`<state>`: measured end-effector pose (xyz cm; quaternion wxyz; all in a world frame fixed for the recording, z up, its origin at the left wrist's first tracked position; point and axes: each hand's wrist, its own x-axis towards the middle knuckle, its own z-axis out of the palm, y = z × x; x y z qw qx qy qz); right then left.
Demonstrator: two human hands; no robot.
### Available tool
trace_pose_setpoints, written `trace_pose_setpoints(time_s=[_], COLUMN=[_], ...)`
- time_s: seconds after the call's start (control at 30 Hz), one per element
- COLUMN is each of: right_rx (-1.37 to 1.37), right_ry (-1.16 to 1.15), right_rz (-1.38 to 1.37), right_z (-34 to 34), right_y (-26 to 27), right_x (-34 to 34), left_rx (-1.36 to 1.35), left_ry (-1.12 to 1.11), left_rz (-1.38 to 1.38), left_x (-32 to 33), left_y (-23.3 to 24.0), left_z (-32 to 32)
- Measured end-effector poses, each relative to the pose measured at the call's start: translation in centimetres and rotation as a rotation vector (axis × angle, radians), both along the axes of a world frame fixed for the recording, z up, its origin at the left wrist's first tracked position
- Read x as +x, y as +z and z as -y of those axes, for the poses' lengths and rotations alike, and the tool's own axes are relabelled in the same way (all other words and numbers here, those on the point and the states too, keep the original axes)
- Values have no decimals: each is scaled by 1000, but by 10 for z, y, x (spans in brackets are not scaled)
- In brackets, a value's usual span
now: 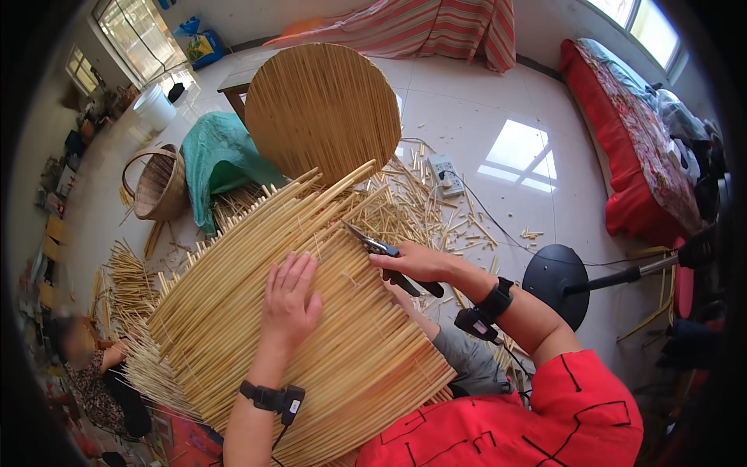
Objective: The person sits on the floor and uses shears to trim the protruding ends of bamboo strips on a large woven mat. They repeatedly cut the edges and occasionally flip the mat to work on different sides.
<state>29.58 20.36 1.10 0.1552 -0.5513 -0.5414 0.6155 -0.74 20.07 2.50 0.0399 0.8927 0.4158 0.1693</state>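
A mat of tied straw-coloured stalks [245, 350] lies across my lap, its far edge ragged with uneven stalk ends. My left hand [292, 300] rests palm down on the middle of it, holding nothing. In my right hand [411, 262] is a pair of pruning shears [382, 250] with dark handles. The blades point up and left, over the stalk ends at the mat's right edge. Whether they touch a stalk cannot be made out. Short thread ends [352, 279] stick up from the mat's bindings.
Cut stalk pieces [402, 204] litter the floor around a power strip [444, 175]. A round stalk panel [324, 111] leans on a wooden table [236, 82]. A basket [156, 187], green sack [224, 154] and black stand base [554, 283] surround me. Another person [96, 373] sits at left.
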Motion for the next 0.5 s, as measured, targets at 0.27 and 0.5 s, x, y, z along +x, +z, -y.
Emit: trace_pose_setpoints(time_s=[0.27,0.5], right_rx=[-138,-155], right_ry=[58,-11], right_rz=[-256,-221], right_z=[-16,-29], right_y=[-8,-10], right_x=[4,-3], left_rx=[-39,9], left_ry=[5,1], left_rz=[16,-3], left_x=[-3,-2], left_y=[-3,-4], left_z=[0,-1])
